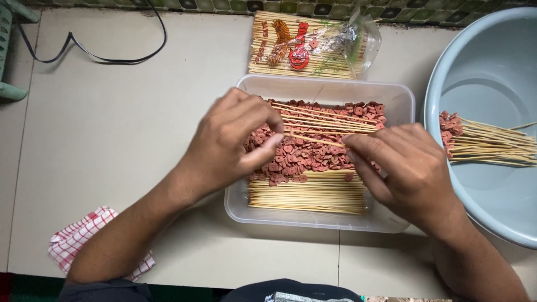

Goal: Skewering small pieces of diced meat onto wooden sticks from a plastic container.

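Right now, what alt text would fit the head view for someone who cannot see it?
Two bare hands, left hand and right hand, hold a thin bamboo skewer between them over a clear plastic tub of small reddish sausage slices and loose skewers. A grey basin at the right holds finished skewers.

Both hands [235,140] [403,162] apparently pinch one skewer [313,140] over the tub [324,89].

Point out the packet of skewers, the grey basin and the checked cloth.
packet of skewers [305,45], head view, on the printed middle of the plastic wrap.
grey basin [486,72], head view, on its bare inner wall.
checked cloth [78,237], head view, on the red-and-white part left of the forearm.
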